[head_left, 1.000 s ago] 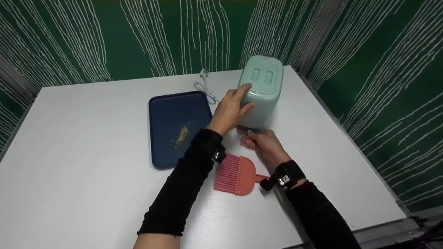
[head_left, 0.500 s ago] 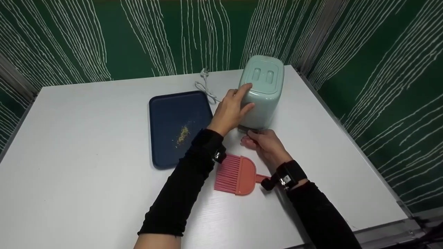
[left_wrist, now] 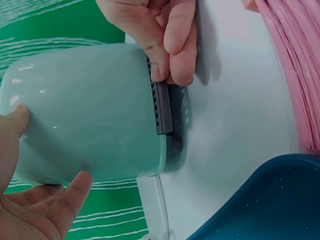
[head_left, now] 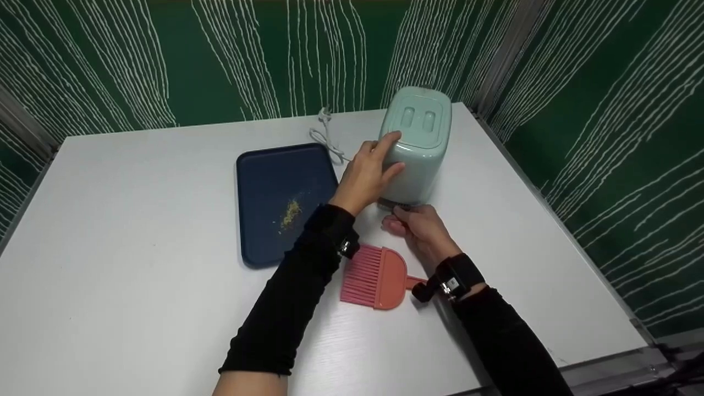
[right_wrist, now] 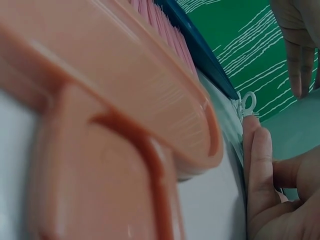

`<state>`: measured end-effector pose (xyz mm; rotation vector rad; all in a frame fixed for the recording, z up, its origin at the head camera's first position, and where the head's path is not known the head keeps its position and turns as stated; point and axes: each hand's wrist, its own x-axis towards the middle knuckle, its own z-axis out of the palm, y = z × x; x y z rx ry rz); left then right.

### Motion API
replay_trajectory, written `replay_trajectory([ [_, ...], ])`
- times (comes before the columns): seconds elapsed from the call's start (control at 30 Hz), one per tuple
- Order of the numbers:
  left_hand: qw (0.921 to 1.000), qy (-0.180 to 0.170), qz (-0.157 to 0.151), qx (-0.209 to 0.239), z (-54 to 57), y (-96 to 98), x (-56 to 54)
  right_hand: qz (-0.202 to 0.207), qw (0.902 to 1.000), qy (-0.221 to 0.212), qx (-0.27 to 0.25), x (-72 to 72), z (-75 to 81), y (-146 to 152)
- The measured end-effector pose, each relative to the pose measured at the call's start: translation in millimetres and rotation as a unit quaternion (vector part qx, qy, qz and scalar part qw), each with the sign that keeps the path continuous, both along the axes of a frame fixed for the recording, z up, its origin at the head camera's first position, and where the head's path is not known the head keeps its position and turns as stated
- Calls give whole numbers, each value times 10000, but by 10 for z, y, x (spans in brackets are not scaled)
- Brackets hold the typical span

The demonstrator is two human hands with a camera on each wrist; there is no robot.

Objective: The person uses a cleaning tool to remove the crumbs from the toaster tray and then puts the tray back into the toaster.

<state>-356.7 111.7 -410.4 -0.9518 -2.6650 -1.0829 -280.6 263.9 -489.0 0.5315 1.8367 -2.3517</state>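
Observation:
A mint-green toaster (head_left: pixel 415 170) with a lid bearing two oval recesses stands at the right rear of the table. My left hand (head_left: pixel 363 176) rests against its upper left side, fingers spread, index fingertip near the lid edge and thumb on the front. Low at the toaster's base, my right hand (head_left: pixel 423 228) pinches a dark grey ridged crumb tray (left_wrist: pixel 162 107) between thumb and fingers. The tray's edge sticks out slightly below the body. In front lies an orange hand brush (head_left: pixel 390 279) with pink bristles, its handle partly hidden under the right wrist.
A dark blue tray (head_left: pixel 264 170) lies left of the toaster, holding a small scatter of yellowish crumbs (head_left: pixel 290 214). A white power cord (head_left: pixel 327 137) with a plug curls behind it. Green walls with white streaks border the white table (head_left: pixel 137 247).

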Motion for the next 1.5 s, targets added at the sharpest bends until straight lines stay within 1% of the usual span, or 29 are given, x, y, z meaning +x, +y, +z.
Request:
replay_trajectory([
  [0.17,10000,44,-44,-19,3,-7,-9,-97,9998,104,116,-12,-13,-28],
  [0.4,9998,144,-116,-118,-3,-7,-9,-203,9994,-35,264,-41,-6,-24],
  [0.5,9998,152,-86,-91,-4,-6,-4,-194,9997,-10,172,-43,-3,-20],
  [0.63,9999,113,-69,-111,0,3,4,-224,9997,2,-116,-44,-8,-17],
  [0.7,9998,111,-59,-137,0,3,4,-224,9996,-34,-142,-47,-8,-14],
  [0.8,9998,141,-74,-121,-1,-2,1,-229,9997,-101,-83,-53,-1,-14],
  [1.03,9998,104,-126,-105,-7,-23,-9,-279,9988,-236,317,-69,14,-46],
  [1.17,9998,155,-114,-114,-8,-36,-18,-303,9990,-172,280,-78,11,-70],
  [1.3,9996,260,-114,-79,-25,-46,-23,-215,9989,-72,414,-75,3,-69],
  [1.4,9994,300,-131,-67,-35,-43,-21,-188,9983,-88,552,-68,8,-57],
  [1.5,9994,305,-112,-77,-32,-36,-21,-213,9983,-124,535,-67,17,-52],
])
